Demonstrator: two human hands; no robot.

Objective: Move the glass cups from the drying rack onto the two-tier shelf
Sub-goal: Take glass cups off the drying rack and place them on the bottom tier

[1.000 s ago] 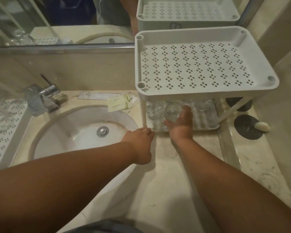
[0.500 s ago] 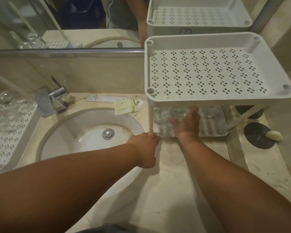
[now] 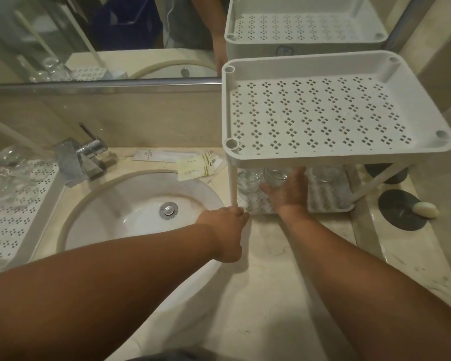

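The white two-tier shelf (image 3: 344, 152) stands at the right of the counter; its perforated top tier holds nothing. My right hand (image 3: 288, 191) reaches into the lower tier and grips a glass cup (image 3: 275, 175). Another glass cup (image 3: 248, 179) stands just left of it, and one more (image 3: 326, 173) sits further right on that tier. My left hand (image 3: 225, 225) holds the base of the shelf's front-left leg (image 3: 232, 183). The drying rack (image 3: 18, 204) lies at the far left with several glass cups (image 3: 8, 165) on it.
A round sink (image 3: 130, 204) with a chrome faucet (image 3: 84, 157) lies between rack and shelf. Paper sachets (image 3: 195, 166) rest behind the sink. A dark round mat (image 3: 399, 207) with a soap bar (image 3: 426, 210) is at the right. A mirror (image 3: 89, 35) covers the wall.
My right hand has pushed the glass cup deeper into the lower tier, under the top tray. My left hand stays at the shelf leg. The camera view shifted slightly left and down.
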